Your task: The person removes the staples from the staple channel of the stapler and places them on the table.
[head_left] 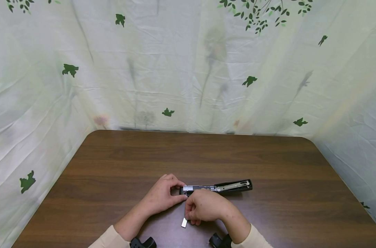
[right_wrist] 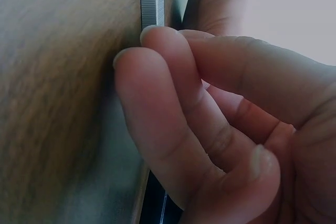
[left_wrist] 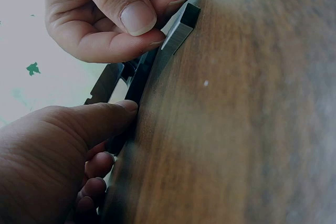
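Observation:
A black stapler (head_left: 234, 186) lies opened out lengthwise on the table, with its metal channel showing. My left hand (head_left: 162, 193) grips its left end, the thumb on the near side and fingers on the far side. In front of the stapler my right hand (head_left: 206, 205) has curled fingers and pinches one end of a short silver strip of staples (head_left: 184, 223). The strip's ridged side shows in the right wrist view, where the staples (right_wrist: 152, 4) stick out beyond the fingertips. The fingers cover its held end. Part of the stapler is hidden behind my right hand.
The brown wooden table (head_left: 129, 158) reaches back to a pale curtain (head_left: 181, 69) printed with green leaves, which also hangs along both sides. Dark wrist devices (head_left: 143, 242) sit by both forearms at the front edge of view.

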A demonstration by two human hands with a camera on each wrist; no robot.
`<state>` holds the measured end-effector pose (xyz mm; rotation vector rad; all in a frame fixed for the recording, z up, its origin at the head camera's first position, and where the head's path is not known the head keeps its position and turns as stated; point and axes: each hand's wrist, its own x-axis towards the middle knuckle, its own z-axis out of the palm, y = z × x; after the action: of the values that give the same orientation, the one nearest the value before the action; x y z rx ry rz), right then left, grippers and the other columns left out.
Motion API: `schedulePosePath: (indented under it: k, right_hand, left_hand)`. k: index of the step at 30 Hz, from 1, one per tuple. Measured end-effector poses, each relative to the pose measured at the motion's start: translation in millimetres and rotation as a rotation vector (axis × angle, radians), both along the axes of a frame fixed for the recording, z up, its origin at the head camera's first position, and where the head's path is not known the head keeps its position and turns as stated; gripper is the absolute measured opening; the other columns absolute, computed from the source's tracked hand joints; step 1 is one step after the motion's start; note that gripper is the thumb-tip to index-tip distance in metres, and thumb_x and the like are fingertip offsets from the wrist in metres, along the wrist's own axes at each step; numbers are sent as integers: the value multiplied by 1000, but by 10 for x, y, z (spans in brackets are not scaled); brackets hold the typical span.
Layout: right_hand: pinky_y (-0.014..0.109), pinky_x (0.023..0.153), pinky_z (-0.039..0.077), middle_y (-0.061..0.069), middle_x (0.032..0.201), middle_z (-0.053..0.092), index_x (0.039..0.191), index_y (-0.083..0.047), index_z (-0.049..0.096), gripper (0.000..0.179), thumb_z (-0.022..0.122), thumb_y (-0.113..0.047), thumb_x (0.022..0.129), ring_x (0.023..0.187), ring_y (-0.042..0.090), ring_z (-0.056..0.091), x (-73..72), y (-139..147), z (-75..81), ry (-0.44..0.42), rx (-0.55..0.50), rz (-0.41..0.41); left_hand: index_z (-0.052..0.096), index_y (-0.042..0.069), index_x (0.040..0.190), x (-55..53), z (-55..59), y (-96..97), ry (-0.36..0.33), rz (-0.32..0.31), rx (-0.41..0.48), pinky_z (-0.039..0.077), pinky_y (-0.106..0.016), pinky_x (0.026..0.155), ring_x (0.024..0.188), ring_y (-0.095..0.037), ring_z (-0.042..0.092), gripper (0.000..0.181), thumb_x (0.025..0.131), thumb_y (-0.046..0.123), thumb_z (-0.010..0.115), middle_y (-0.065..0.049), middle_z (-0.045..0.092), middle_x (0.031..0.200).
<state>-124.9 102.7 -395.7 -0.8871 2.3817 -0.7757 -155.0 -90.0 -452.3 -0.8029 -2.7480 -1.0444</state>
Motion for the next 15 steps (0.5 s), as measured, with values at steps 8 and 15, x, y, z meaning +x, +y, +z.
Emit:
schedulePosePath:
  k: [8,15]
  right_hand:
    - [20,48,42,-15,52,57,65,-22,64,18,66,-17,82,48,-1,54,1,11,2,1,9,-15]
    - [21,47,43,-13,52,57,65,-19,64,16,65,-13,80,48,1,55,-22,35,5,-25,-22,-36]
  left_hand:
    - [69,23,97,0,-1,1,5,6,-5,41,-25,72,83,-5,46,29,73,37,78,15,54,86]
    - [69,23,96,5,0,-1,18,3,5,41,-24,71,82,-5,46,30,71,37,79,15,54,86]
